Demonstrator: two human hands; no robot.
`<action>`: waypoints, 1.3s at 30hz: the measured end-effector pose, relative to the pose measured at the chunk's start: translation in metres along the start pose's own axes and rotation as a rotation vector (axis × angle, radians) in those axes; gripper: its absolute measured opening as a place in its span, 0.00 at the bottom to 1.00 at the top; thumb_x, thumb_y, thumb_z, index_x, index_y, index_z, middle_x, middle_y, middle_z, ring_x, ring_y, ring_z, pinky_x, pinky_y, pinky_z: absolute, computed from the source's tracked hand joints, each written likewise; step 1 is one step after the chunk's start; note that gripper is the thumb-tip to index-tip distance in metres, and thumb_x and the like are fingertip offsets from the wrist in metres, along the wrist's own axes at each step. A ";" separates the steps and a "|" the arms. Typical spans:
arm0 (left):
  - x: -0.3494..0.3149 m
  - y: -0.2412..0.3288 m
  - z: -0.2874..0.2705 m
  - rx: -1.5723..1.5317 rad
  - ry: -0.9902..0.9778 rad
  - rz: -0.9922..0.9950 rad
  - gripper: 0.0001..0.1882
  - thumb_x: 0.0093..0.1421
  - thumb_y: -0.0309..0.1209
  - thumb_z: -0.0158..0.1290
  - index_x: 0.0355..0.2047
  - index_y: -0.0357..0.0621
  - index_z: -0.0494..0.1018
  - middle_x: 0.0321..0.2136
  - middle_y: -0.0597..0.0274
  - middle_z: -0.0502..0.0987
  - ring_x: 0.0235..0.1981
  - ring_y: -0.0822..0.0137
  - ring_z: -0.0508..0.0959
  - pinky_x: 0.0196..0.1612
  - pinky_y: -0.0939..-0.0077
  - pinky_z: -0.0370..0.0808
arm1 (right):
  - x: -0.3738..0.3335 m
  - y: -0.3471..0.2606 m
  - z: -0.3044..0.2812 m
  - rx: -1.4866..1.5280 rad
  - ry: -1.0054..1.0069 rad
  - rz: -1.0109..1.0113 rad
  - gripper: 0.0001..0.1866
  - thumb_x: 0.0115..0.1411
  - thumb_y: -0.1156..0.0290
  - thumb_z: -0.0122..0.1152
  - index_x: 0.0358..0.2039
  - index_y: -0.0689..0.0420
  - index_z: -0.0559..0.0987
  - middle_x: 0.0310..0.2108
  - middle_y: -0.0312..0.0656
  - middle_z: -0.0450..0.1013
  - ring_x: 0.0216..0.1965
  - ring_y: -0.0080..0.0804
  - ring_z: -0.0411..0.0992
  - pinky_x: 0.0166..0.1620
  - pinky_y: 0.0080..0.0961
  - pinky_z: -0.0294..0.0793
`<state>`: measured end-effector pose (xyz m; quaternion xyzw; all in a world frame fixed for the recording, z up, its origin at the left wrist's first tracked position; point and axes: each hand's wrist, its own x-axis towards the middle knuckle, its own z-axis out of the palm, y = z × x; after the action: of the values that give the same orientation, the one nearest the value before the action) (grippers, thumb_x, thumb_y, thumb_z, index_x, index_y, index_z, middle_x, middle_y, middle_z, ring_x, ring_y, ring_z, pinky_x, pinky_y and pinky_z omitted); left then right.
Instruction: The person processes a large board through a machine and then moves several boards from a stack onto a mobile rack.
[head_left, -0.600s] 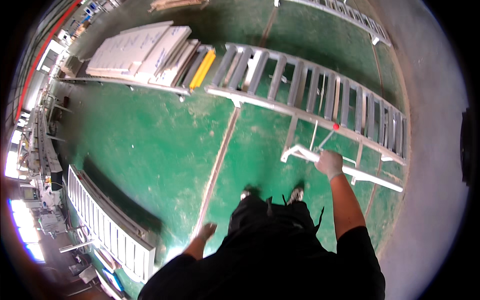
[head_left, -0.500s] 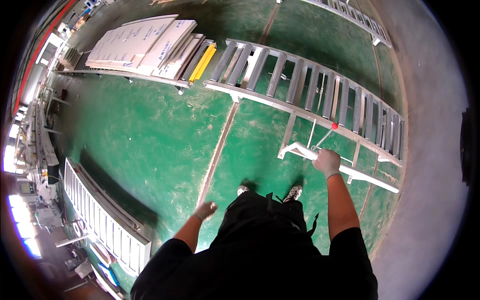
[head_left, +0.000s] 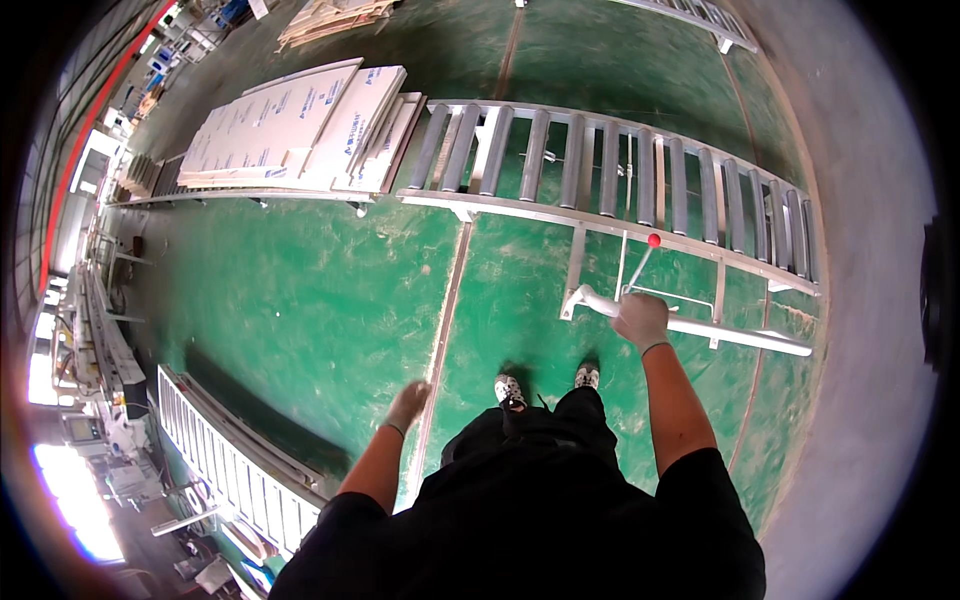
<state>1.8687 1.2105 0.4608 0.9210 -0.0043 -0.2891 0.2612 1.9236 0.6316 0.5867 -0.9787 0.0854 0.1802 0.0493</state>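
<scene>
My right hand (head_left: 640, 318), in a pale glove, is closed around a white tubular bar (head_left: 745, 334) that runs along the near side of a roller conveyor (head_left: 600, 175). A thin lever with a red ball knob (head_left: 654, 241) rises just beyond this hand; whether the hand also touches its rod I cannot tell. Low on the left, my left hand (head_left: 408, 402), gloved too, hangs over the green floor with loosely bent fingers and nothing visible in it. Pale flat panels (head_left: 290, 125) lie stacked at the conveyor's left end.
A slatted metal frame (head_left: 235, 465) stands low at the left. A grey wall (head_left: 860, 300) rises on the right, and part of another roller conveyor (head_left: 690, 18) shows at the top. Wooden boards (head_left: 335, 20) lie at the far left, with machinery (head_left: 95, 340) along the left edge.
The view has shifted and my feet have stepped. The yellow bar between panels and conveyor no longer shows; the panels appear close against the rollers. My right hand stays on the bar.
</scene>
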 end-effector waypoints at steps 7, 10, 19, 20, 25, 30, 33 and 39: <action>-0.087 -0.015 0.084 0.093 -0.321 0.059 0.13 0.63 0.39 0.53 0.41 0.44 0.75 0.33 0.48 0.80 0.35 0.51 0.80 0.41 0.56 0.77 | -0.005 0.026 0.001 0.143 0.088 -0.082 0.15 0.50 0.54 0.64 0.30 0.50 0.84 0.30 0.39 0.81 0.33 0.41 0.80 0.36 0.40 0.78; -0.086 0.004 0.095 0.188 -0.303 0.205 0.10 0.62 0.27 0.50 0.44 0.46 0.74 0.39 0.47 0.79 0.42 0.46 0.79 0.45 0.53 0.78 | -0.009 0.028 -0.011 0.207 0.007 -0.133 0.21 0.51 0.45 0.65 0.32 0.51 0.84 0.31 0.40 0.81 0.34 0.42 0.80 0.39 0.41 0.78; -0.052 0.153 0.073 -0.364 0.154 0.026 0.25 0.68 0.45 0.49 0.52 0.34 0.74 0.49 0.44 0.79 0.55 0.52 0.76 0.60 0.66 0.69 | -0.003 0.041 -0.005 0.247 -0.096 -0.243 0.25 0.54 0.43 0.63 0.39 0.53 0.83 0.35 0.42 0.81 0.38 0.41 0.80 0.42 0.39 0.78; -0.059 0.154 0.073 -0.385 0.171 0.012 0.25 0.68 0.45 0.49 0.52 0.34 0.74 0.49 0.44 0.79 0.55 0.53 0.77 0.60 0.66 0.69 | -0.003 0.037 -0.006 0.247 -0.069 -0.274 0.26 0.55 0.42 0.62 0.40 0.53 0.83 0.36 0.42 0.81 0.39 0.40 0.80 0.42 0.39 0.78; -0.097 0.152 0.097 -0.225 0.124 0.094 0.20 0.67 0.42 0.50 0.49 0.38 0.75 0.45 0.43 0.80 0.50 0.48 0.78 0.57 0.63 0.72 | -0.014 0.046 -0.006 0.346 0.067 -0.343 0.24 0.56 0.48 0.64 0.42 0.55 0.80 0.37 0.44 0.80 0.40 0.41 0.80 0.42 0.40 0.77; -0.134 0.082 0.142 -0.040 -0.225 -0.005 0.21 0.69 0.44 0.42 0.33 0.39 0.75 0.38 0.41 0.79 0.45 0.41 0.76 0.50 0.56 0.74 | -0.032 0.066 0.012 0.435 0.375 -0.406 0.20 0.57 0.52 0.63 0.39 0.55 0.79 0.31 0.43 0.79 0.35 0.43 0.79 0.39 0.43 0.76; -0.145 0.058 0.165 0.049 -0.237 0.183 0.20 0.68 0.42 0.42 0.32 0.38 0.76 0.37 0.41 0.79 0.44 0.39 0.76 0.48 0.54 0.73 | -0.049 0.092 0.004 0.488 0.445 -0.376 0.17 0.58 0.52 0.63 0.35 0.55 0.80 0.28 0.42 0.78 0.32 0.44 0.78 0.37 0.43 0.76; -0.107 0.103 0.150 0.154 -0.286 0.115 0.18 0.67 0.40 0.45 0.42 0.38 0.76 0.46 0.42 0.78 0.51 0.44 0.77 0.55 0.56 0.74 | -0.064 0.149 0.007 0.464 0.400 -0.145 0.22 0.63 0.49 0.56 0.24 0.54 0.80 0.21 0.43 0.76 0.27 0.47 0.77 0.36 0.45 0.75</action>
<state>1.7142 1.0664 0.4629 0.8860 -0.1163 -0.4006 0.2025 1.8347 0.4963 0.5934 -0.9609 0.0621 -0.0440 0.2661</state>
